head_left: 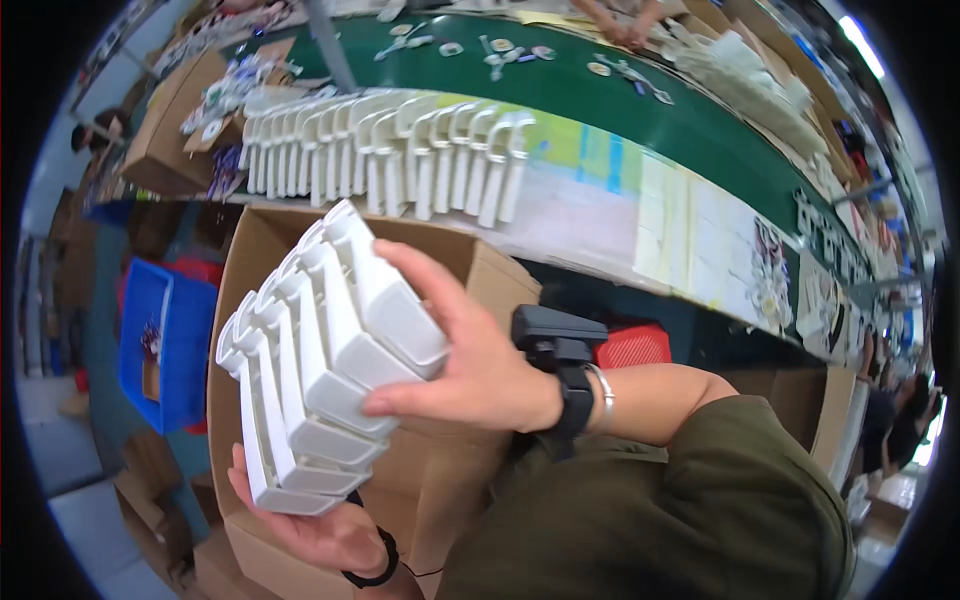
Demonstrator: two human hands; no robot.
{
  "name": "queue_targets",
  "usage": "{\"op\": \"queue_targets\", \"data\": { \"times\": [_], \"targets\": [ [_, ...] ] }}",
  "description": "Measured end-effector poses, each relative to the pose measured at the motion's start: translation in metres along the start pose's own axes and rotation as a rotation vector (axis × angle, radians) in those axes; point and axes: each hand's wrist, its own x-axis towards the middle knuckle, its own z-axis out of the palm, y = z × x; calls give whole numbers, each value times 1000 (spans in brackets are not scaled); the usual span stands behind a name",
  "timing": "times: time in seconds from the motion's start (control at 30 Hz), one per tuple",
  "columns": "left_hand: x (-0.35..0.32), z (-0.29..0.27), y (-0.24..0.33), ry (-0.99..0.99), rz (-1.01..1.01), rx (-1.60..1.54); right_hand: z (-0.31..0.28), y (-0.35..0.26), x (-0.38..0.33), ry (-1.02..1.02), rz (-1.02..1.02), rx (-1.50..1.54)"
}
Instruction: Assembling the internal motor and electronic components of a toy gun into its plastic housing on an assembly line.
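White plastic parts [325, 365], stacked in a fanned bundle, sit left of centre, clasped between both hands: left hand [320, 530] cupping beneath, right hand [470, 360] pressing the side, above an open cardboard box [440, 480]. More white pieces [400, 155] line the tabletop [600, 215] above.

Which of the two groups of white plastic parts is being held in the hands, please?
The fanned stack of white parts over the cardboard box, clasped between left hand and right hand; the other row stands on the bench.
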Motion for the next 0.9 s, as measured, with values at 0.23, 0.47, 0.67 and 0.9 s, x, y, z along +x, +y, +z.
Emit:
{"op": "queue_targets", "data": {
  "times": [0.23, 0.47, 0.67, 0.9],
  "targets": [
    [-32, 62, 73, -295, 46, -185, -72, -82, -99, 321, -212, -223],
    [-70, 173, 69, -654, -107, -456, -160, -82, -160, 735, -97, -159],
    [-62, 259, 42, -854, -195, -430, -236, -34, -135, 850, -68, -38],
    [-52, 414, 0, -923, -98, -453, -365, -5, -81, 957, -160, -224]
  ]
}}
